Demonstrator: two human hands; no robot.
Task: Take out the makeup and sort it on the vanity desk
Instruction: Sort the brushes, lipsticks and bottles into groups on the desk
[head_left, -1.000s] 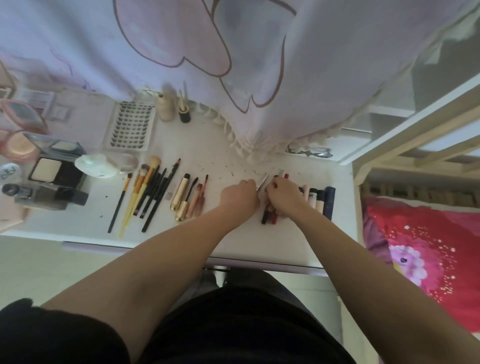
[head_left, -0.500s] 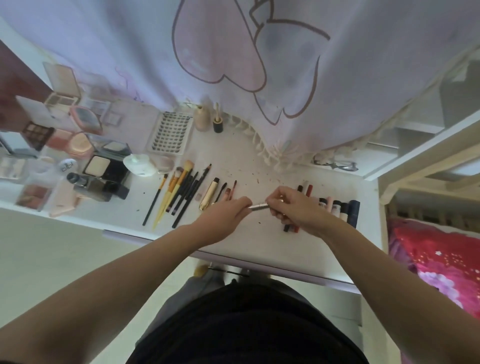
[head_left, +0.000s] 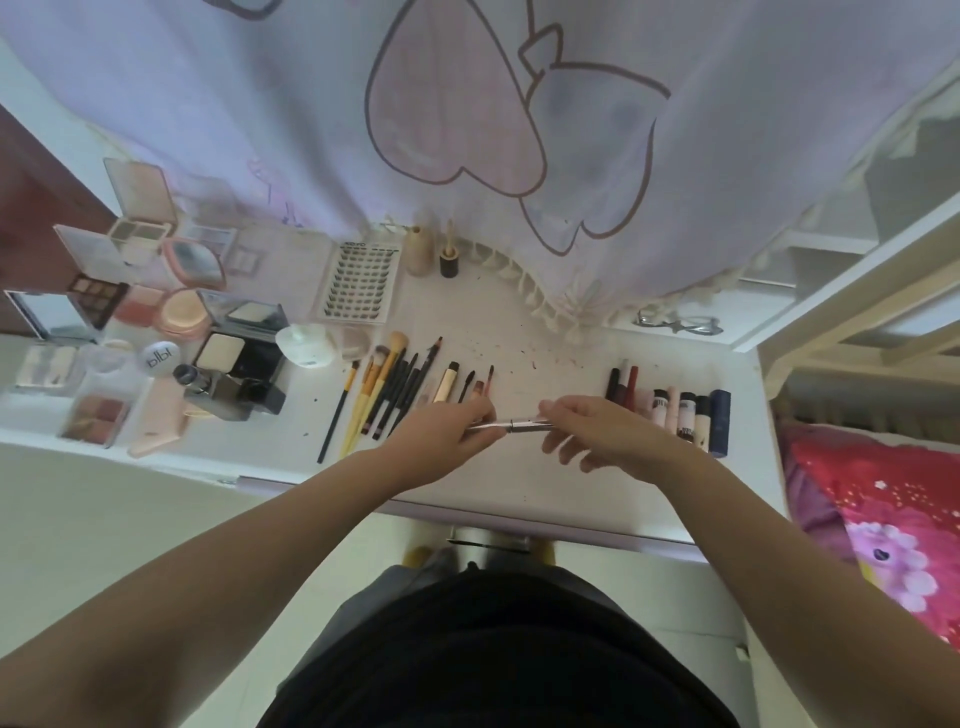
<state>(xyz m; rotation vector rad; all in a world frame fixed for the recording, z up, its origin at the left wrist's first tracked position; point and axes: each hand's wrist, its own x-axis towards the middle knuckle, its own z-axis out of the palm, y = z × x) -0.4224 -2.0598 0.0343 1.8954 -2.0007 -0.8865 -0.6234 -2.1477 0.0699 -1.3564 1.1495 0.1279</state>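
A thin silver makeup pen (head_left: 511, 425) lies level between both hands, above the white vanity desk (head_left: 535, 478). My left hand (head_left: 441, 434) pinches its left end. My right hand (head_left: 592, 431) holds its right end between thumb and forefinger, the other fingers spread loosely. Left of the hands lies a row of makeup brushes (head_left: 387, 389). To the right stands a row of lipsticks and tubes (head_left: 675, 408). Powder compacts and palettes (head_left: 156, 322) crowd the desk's left end.
A false-lash tray (head_left: 358, 283) and two small bottles (head_left: 434, 254) sit at the back under a hanging curtain (head_left: 467, 130). An eyelash curler (head_left: 680, 325) lies at the back right. A bed with a red floral cover (head_left: 883, 519) adjoins the desk's right side.
Both hands have lifted off the row of lipsticks with the silver pen and now hold it by its ends above the desk. The view has swung left, bringing more palettes into sight.
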